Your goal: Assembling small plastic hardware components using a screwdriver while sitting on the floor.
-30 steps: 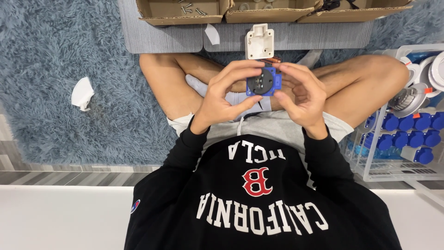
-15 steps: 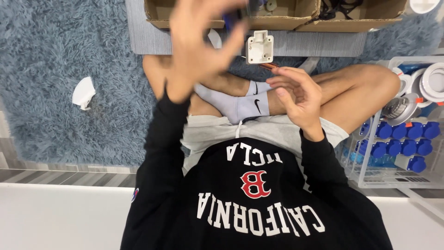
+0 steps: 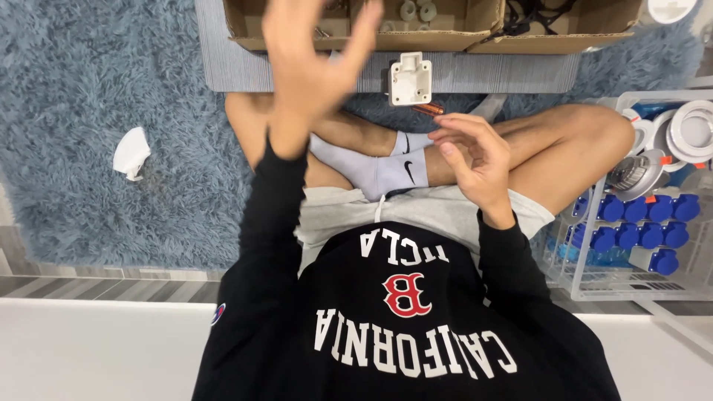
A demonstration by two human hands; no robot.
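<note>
I sit cross-legged on a blue shaggy rug. My left hand (image 3: 312,52) is stretched out with its fingers spread and nothing in it, at the front edge of a cardboard box (image 3: 349,37) that holds small grey parts. My right hand (image 3: 475,160) hovers over my crossed ankles, fingers loosely curled and apart, with nothing visible in it. A white socket housing (image 3: 410,78) lies on the grey mat (image 3: 238,70) just beyond my feet. A small copper-coloured piece (image 3: 427,110) lies beside it, close to my right fingertips.
A second cardboard box (image 3: 564,30) with black cables stands at the top right. A white wire basket (image 3: 594,286) with several blue plugs (image 3: 639,223) and round white fittings (image 3: 691,130) is at my right. A crumpled white paper (image 3: 131,152) lies on the rug at the left.
One second ago both hands held a blue plug part over my lap. My left hand then carried it up to the cardboard box and is now open. My right hand stayed over my lap.
</note>
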